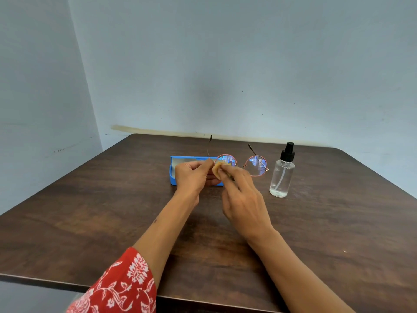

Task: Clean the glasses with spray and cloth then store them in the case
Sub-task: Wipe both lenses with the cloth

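I find no legible text, label, brand, number or sign anywhere in my head view. The spray bottle (282, 175) is clear plastic with a black pump top and carries no label or print that I can make out. The blue case (173, 175) shows plain walls with no marking readable from here. The glasses (256, 166) have thin frames; any engraving on them is too small for me to tell. The cloth (217, 169) is plain tan. The red sleeve (121, 288) bears a white floral pattern only, no lettering. The table (90, 211) and wall (225, 64) show grain and stains, no writing.
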Tool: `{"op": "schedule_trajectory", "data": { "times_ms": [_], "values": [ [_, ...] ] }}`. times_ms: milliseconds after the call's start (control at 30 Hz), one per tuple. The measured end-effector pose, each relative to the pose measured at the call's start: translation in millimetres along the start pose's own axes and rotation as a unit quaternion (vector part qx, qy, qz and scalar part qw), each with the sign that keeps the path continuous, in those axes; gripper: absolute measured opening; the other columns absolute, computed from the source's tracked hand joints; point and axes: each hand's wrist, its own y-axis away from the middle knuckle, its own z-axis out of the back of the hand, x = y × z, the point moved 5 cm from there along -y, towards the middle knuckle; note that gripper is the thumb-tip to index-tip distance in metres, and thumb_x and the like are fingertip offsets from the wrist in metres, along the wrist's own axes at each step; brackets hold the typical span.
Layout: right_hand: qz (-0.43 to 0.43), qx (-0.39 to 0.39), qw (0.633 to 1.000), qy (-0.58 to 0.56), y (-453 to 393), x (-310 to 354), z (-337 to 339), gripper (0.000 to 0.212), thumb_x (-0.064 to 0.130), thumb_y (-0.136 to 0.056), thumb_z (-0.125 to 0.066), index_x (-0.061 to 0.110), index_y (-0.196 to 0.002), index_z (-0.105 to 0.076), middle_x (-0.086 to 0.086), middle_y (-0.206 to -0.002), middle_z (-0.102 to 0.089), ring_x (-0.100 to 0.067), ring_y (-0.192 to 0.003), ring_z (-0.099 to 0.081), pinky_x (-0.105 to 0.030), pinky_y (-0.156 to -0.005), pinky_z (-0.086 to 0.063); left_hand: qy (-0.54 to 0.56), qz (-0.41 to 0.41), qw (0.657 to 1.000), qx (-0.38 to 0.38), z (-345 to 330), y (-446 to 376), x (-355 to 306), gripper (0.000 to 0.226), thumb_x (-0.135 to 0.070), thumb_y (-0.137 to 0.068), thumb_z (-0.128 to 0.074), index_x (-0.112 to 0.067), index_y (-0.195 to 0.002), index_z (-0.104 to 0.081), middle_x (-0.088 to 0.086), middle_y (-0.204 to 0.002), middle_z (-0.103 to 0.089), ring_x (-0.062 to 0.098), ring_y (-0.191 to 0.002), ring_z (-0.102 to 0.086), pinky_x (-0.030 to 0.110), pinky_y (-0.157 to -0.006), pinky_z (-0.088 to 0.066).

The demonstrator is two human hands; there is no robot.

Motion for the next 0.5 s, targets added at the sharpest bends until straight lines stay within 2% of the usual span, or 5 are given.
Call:
{"op": "schedule_trajectory", "data": {
  "times_ms": [100,200,300,400,500],
  "values": [
    [-0.037,-0.018,0.999,0.01,1,-8,2,0.035,-0.006,-0.083,-0.048,-0.007,-0.115,-0.061,-0.019,-0.112,-0.061,-0.026,-0.106,-0.053,-0.028,-0.089,-0.046,0.005,0.012,1.0,-0.011,2,-1,0,0.013,-0.004,-0.084,-0.064,0.001,-0.073,-0.067,0.005,-0.051,-0.065,0.015,-0.049,-0.066,0.022,-0.048,-0.054],
    [-0.074,-0.034,0.996,0.032,0,-17,6,0.042,-0.01,-0.077,-0.058,-0.007,-0.119,-0.059,-0.021,-0.116,-0.059,-0.027,-0.108,-0.05,-0.028,-0.095,-0.039,0.001,0.024,1.0,-0.005,1,1,1,0.013,-0.004,-0.084,-0.064,0.001,-0.072,-0.066,0.005,-0.05,-0.064,0.017,-0.05,-0.066,0.022,-0.049,-0.056],
    [-0.04,-0.019,0.999,0.025,0,-9,4,0.041,-0.009,-0.076,-0.054,-0.008,-0.117,-0.059,-0.022,-0.114,-0.06,-0.03,-0.107,-0.054,-0.028,-0.093,-0.041,0.001,0.019,1.0,-0.004,1,1,2,0.015,-0.004,-0.084,-0.064,0.0,-0.07,-0.067,0.006,-0.052,-0.064,0.017,-0.049,-0.065,0.023,-0.05,-0.056],
    [-0.006,0.006,1.0,-0.002,0,-1,1,0.04,-0.003,-0.078,-0.045,-0.006,-0.115,-0.062,-0.018,-0.111,-0.062,-0.026,-0.105,-0.054,-0.028,-0.088,-0.048,0.004,0.008,1.0,-0.007,2,-1,1,0.012,-0.005,-0.085,-0.064,0.002,-0.076,-0.068,0.005,-0.054,-0.066,0.014,-0.05,-0.066,0.023,-0.048,-0.054],
    [-0.031,-0.009,0.999,0.002,0,-7,3,0.037,-0.006,-0.08,-0.048,-0.006,-0.114,-0.062,-0.018,-0.11,-0.062,-0.024,-0.104,-0.053,-0.028,-0.087,-0.048,0.013,0.014,1.0,-0.015,3,-2,0,0.013,-0.004,-0.084,-0.064,0.002,-0.072,-0.066,0.004,-0.05,-0.064,0.014,-0.047,-0.065,0.022,-0.048,-0.055]
  ]
}}
